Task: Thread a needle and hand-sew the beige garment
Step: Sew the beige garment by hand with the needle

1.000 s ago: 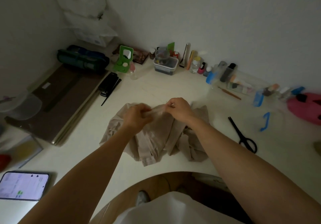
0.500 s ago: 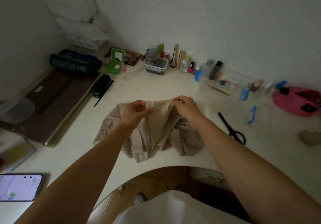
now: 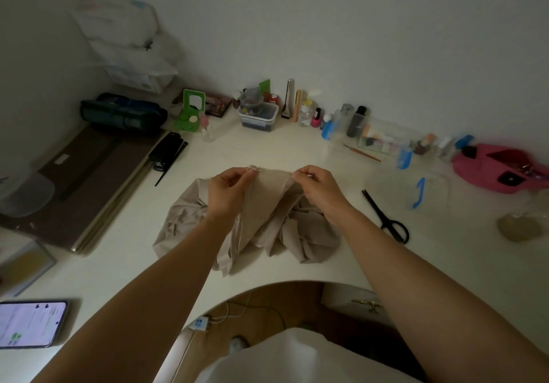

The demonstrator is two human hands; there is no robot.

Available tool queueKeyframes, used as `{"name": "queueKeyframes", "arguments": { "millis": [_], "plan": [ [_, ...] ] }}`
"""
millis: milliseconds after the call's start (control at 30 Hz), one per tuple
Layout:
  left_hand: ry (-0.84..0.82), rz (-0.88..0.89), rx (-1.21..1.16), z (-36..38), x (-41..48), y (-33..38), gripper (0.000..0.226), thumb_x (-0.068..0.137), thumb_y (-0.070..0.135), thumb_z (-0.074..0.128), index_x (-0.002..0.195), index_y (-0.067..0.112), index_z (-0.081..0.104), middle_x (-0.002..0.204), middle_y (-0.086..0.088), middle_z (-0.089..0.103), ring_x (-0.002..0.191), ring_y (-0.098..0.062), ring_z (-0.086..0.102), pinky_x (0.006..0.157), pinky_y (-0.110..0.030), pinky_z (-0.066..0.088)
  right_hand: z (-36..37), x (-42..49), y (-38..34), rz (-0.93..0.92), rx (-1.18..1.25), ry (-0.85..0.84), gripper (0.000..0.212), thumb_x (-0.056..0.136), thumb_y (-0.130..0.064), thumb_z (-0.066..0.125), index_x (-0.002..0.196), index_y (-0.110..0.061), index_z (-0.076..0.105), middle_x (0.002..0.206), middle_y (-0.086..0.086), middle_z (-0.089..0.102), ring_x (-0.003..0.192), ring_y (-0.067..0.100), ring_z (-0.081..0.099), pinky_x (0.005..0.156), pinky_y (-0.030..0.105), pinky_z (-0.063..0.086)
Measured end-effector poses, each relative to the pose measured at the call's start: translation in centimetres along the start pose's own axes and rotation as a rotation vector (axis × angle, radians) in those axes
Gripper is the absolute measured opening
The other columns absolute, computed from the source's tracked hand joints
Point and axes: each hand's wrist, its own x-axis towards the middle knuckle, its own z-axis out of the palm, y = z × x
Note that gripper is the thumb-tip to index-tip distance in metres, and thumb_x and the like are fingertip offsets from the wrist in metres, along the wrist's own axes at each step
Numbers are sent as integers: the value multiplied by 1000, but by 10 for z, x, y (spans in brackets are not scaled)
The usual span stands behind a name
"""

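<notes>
Beige garment [image 3: 265, 201] stretches from left fingers [image 3: 243, 174] to right fingers [image 3: 300, 175].

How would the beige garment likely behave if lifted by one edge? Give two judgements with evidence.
Probably floppy: the beige garment sags in folds between the left hand and right hand. Likely light: fingertip pinches hold its edge up.

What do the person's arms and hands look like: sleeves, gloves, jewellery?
The left arm and right arm are bare to the frame's edge, no sleeves showing. The left hand and right hand wear no gloves; no ring, watch or bracelet is visible. A white top shows below.
</notes>
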Motion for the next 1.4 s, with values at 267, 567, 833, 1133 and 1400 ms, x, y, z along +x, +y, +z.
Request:
{"name": "queueKeyframes", "arguments": {
  "millis": [267, 567, 833, 1133, 1400],
  "plan": [
    [-32, -17, -84, -1, -9, 4, 9, 89, 21, 67, 85, 13, 67, 72, 3, 63, 65, -10, 55, 49, -22, 45, -2, -11, 2, -31, 75, -47, 12, 92, -25, 65, 89, -14, 63, 61, -12, 54, 51, 0, 46, 47, 11, 37],
    [-82, 26, -200, -2, -23, 5, 22, 92, 11, 63, 103, -7, 64, 69, -10, 62, 59, -11, 60, 57, -23, 55, 3, -16, 5, -75, 64, -66, 16, 90, -29, 68, 81, -19, 59, 56, -15, 52, 51, 1, 43, 55, 19, 39],
    [-233, -18, -273, -3, -25, 5, 15, 99, 22, 49, 100, 7, 53, 110, -29, 58, 101, -32, 64, 72, -33, 59, 11, -21, 3, -101, 68, -80, 13, 93, -25, 65, 88, -15, 59, 55, -14, 52, 49, 2, 40, 52, 18, 36],
    [-269, -89, -360, -2, -27, 8, 18, 102, 20, 44, 89, 13, 53, 97, -14, 56, 99, -30, 59, 71, -33, 59, 13, -26, -4, -50, 126, -98, 19, 94, -26, 64, 112, -21, 67, 83, -7, 61, 73, 8, 56, 59, 17, 45],
    [-192, -76, -260, -7, -31, 10, 14, 100, 19, 49, 89, 12, 54, 85, -10, 54, 80, -18, 59, 60, -26, 56, 11, -30, -4, -41, 146, -87, 4, 92, -21, 66, 93, -18, 69, 61, -17, 60, 58, 3, 49, 56, 17, 41]
  ]
}}
